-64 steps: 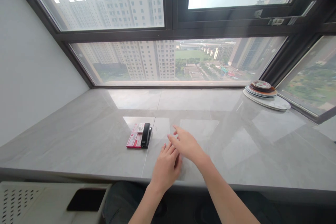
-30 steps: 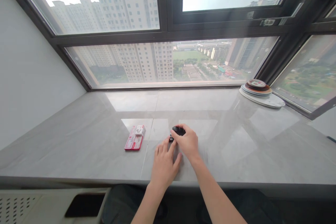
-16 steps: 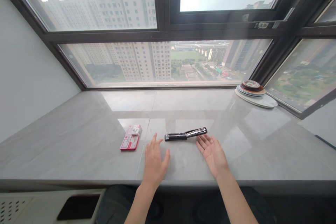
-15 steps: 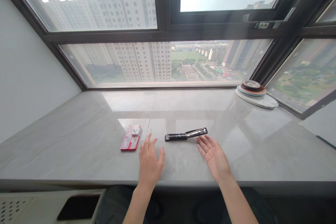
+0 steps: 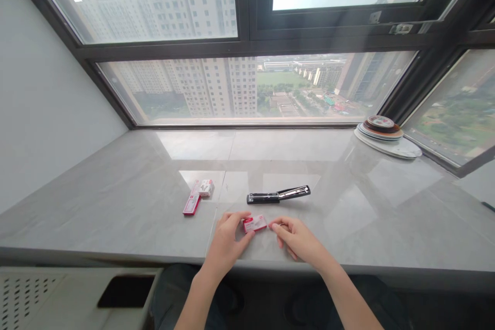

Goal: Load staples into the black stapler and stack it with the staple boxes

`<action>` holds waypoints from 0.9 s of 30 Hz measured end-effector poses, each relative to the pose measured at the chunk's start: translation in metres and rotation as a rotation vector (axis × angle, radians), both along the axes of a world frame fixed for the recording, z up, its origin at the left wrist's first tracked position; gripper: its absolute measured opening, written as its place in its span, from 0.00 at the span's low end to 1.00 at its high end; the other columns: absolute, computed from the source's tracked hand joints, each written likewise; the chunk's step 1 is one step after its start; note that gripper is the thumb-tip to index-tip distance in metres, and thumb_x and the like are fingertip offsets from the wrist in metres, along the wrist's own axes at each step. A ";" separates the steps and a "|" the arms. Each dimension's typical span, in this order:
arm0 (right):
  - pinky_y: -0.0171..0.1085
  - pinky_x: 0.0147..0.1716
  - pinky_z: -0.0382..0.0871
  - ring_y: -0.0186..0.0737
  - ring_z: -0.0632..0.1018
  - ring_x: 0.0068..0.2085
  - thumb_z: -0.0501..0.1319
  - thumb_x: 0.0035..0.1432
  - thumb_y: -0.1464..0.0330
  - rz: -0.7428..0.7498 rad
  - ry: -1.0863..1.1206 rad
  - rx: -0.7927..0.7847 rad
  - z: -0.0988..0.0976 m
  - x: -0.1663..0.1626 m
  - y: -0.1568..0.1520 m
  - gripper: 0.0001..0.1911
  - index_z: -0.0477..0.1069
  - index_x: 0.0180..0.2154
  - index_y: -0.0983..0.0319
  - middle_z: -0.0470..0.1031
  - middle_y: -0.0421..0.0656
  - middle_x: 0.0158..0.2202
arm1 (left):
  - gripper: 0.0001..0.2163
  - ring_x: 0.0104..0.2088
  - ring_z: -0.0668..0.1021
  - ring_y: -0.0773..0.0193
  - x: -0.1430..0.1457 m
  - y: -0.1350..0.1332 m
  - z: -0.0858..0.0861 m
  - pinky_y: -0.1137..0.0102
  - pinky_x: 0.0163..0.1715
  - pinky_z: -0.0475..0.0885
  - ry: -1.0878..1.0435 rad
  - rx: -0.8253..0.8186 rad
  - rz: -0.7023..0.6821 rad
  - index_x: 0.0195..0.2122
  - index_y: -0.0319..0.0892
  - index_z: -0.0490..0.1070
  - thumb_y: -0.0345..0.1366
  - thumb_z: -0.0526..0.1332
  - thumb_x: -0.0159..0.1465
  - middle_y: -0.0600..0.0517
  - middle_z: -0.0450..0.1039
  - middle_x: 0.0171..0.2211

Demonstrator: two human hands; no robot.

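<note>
The landmark for all positions is the opened black stapler point(image 5: 278, 196), which lies flat on the grey stone sill point(image 5: 116, 206), its two arms spread end to end in a line.

Well to the left of the stapler, a flat red staple box point(image 5: 192, 204) lies on the sill. A smaller white-and-red box point(image 5: 206, 187) rests at its far end, touching it.

In front of the stapler and slightly to its left, the left hand point(image 5: 224, 245) rests on the sill near the front edge. Its thumb and fingers are pinched on the left end of a small red-and-white staple box point(image 5: 254, 224). This box sits just in front of the stapler, apart from it, low over the sill; whether it touches the surface cannot be determined.

In front of the stapler and slightly to its right, the right hand point(image 5: 297, 240) meets the right end of the same small box. Its fingers are drawn together and their tips touch the box end; whether they clamp it cannot be determined.

Far to the right of the stapler, a stack of plates point(image 5: 386, 136) stands on the sill in the corner by the window frame point(image 5: 247, 46). The window frame runs behind the stapler along the rear of the sill.
</note>
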State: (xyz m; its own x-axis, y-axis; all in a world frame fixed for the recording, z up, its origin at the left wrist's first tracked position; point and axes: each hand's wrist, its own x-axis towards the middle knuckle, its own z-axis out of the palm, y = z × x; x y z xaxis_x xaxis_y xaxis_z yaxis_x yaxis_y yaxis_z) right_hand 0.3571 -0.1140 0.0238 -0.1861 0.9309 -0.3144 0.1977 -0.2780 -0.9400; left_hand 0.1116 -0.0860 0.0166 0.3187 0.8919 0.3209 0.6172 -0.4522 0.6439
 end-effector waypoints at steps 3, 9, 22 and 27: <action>0.31 0.15 0.45 0.27 0.58 0.14 0.58 0.65 0.47 0.006 -0.012 -0.045 0.004 0.002 0.011 0.24 0.70 0.35 0.62 0.66 0.33 0.17 | 0.21 0.52 0.77 0.54 0.027 0.004 0.005 0.56 0.56 0.71 -0.041 -0.057 -0.054 0.54 0.53 0.74 0.34 0.71 0.60 0.51 0.77 0.48; 0.32 0.20 0.46 0.28 0.57 0.19 0.59 0.63 0.49 -0.010 -0.172 -0.014 0.000 0.035 0.018 0.23 0.69 0.30 0.62 0.64 0.34 0.16 | 0.22 0.50 0.76 0.55 0.036 0.007 0.010 0.59 0.55 0.71 -0.043 -0.104 -0.165 0.54 0.53 0.73 0.34 0.73 0.59 0.54 0.78 0.47; 0.36 0.29 0.51 0.38 0.74 0.29 0.64 0.60 0.65 0.246 -0.900 0.562 0.052 0.003 0.030 0.09 0.82 0.29 0.53 0.78 0.39 0.25 | 0.27 0.52 0.75 0.54 0.033 0.004 0.005 0.57 0.57 0.69 -0.070 -0.106 -0.134 0.60 0.55 0.70 0.33 0.71 0.61 0.53 0.78 0.49; 0.38 0.29 0.47 0.40 0.75 0.29 0.64 0.57 0.68 0.422 -1.052 0.666 0.050 -0.015 0.047 0.08 0.80 0.26 0.57 0.78 0.43 0.25 | 0.28 0.51 0.75 0.54 0.032 0.004 0.010 0.58 0.55 0.70 -0.063 -0.118 -0.125 0.60 0.56 0.71 0.32 0.72 0.59 0.53 0.78 0.48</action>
